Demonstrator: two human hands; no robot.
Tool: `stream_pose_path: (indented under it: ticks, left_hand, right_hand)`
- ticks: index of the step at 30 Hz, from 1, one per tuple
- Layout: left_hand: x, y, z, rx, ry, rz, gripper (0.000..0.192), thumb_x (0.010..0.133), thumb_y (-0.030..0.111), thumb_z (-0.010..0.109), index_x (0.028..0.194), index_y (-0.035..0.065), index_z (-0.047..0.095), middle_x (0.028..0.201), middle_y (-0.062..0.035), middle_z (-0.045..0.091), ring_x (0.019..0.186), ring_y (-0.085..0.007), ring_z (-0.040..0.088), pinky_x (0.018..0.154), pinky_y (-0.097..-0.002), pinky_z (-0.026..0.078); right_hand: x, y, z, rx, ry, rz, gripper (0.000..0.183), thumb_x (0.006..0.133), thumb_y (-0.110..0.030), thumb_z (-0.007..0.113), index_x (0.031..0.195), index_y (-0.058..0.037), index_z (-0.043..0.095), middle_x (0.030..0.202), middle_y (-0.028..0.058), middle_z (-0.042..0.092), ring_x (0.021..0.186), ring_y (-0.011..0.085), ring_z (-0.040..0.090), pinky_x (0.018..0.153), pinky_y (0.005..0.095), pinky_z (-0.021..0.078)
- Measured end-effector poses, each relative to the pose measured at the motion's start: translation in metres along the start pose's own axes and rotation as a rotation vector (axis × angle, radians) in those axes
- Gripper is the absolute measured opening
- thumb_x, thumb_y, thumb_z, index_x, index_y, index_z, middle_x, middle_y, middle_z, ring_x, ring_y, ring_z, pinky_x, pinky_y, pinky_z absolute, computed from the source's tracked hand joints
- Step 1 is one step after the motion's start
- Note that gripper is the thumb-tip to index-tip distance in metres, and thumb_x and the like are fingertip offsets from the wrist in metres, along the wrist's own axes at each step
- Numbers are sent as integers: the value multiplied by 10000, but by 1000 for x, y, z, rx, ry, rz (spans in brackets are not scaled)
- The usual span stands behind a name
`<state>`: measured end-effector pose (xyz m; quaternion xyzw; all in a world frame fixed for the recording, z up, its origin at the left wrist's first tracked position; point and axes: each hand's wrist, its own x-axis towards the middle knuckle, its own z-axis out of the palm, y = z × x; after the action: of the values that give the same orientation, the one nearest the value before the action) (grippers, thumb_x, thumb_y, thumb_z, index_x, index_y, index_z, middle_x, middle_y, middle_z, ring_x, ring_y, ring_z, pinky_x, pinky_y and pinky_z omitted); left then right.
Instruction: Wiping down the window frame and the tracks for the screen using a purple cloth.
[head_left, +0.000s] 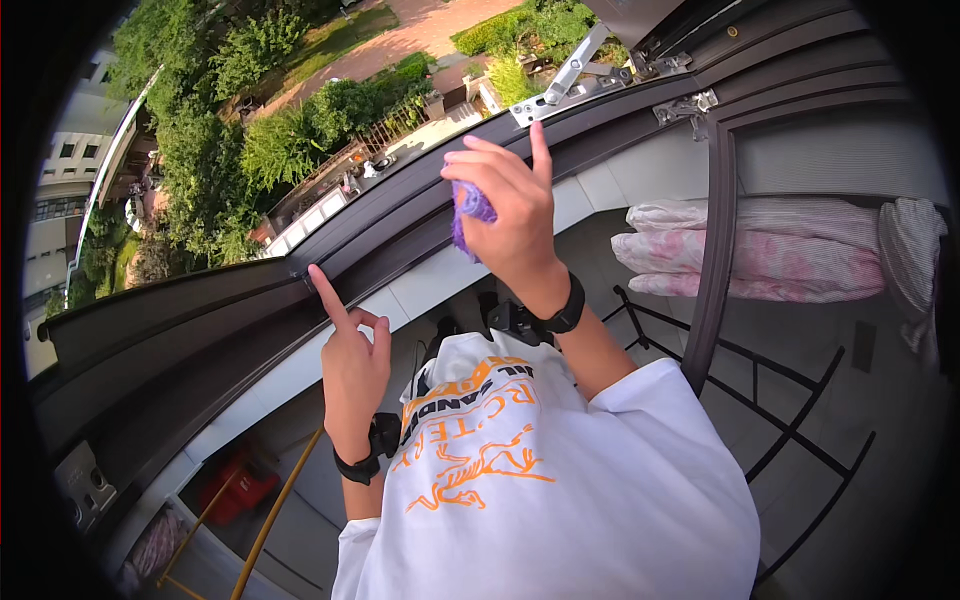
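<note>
My right hand (510, 206) is above the dark window sill frame (412, 195), its fingers curled around a crumpled purple cloth (472, 214). The index finger sticks out toward a silver metal window stay (555, 97) on the outer edge; whether it touches is unclear. Lower left, my left hand (352, 367) holds nothing. Its index finger points at the frame's corner (304, 274), with the thumb apart and the other fingers bent. Contact between that fingertip and the frame cannot be made out.
Outdoors beyond the frame are trees (180, 150) and a paved path, far below. A silver latch fitting (686, 109) sits at the screen frame (712, 262) on the right. Nearby are a black metal rack (780, 420), pink-and-white fabric (667, 251), yellow poles (274, 517) and a red object (240, 487).
</note>
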<state>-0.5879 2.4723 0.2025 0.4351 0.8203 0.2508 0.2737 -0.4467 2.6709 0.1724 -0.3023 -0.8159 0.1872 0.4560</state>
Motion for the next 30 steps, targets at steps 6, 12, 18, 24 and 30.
stream_pose_path:
  ticks: [6, 12, 18, 24, 30]
  left_hand:
    - [-1, 1, -4, 102, -16, -32, 1007, 925, 35, 608, 1621, 60, -120, 799, -133, 704, 541, -284, 612, 560, -373, 494]
    - [-3, 6, -3, 155, 23, -32, 981, 934, 35, 605, 1632, 74, -83, 781, -130, 693, 563, -287, 611, 566, -381, 486]
    - [-4, 14, -1, 120, 39, -135, 943, 968, 46, 579, 1646, 139, -70, 760, -137, 657, 535, -249, 538, 557, -373, 450]
    - [-7, 13, -4, 156, 43, -127, 949, 968, 46, 579, 1651, 182, -65, 740, -121, 629, 553, -239, 526, 577, -376, 451]
    - [-8, 13, 4, 167, 94, -71, 941, 970, 50, 579, 1649, 154, -64, 737, -126, 624, 575, -260, 540, 603, -393, 462]
  right_hand:
    - [23, 82, -60, -239, 146, 49, 245, 769, 49, 675, 979, -76, 687, 1002, 85, 737, 1089, 300, 688, 1192, 575, 289]
    - [5, -8, 3, 122, 3, 30, 315, 693, 68, 686, 984, -52, 677, 988, 96, 696, 1056, 288, 691, 1174, 562, 364]
    - [3, -3, 2, 157, 19, 33, 300, 715, 74, 679, 986, -54, 665, 998, 79, 684, 1094, 271, 684, 1214, 612, 267]
    - [30, 103, -72, -137, 226, 155, 289, 770, 100, 647, 994, -81, 670, 1030, 86, 723, 1125, 300, 674, 1193, 576, 293]
    - [49, 151, -117, -387, 337, 241, 280, 738, 87, 680, 961, -82, 697, 1001, 67, 738, 1038, 296, 654, 968, 428, 445]
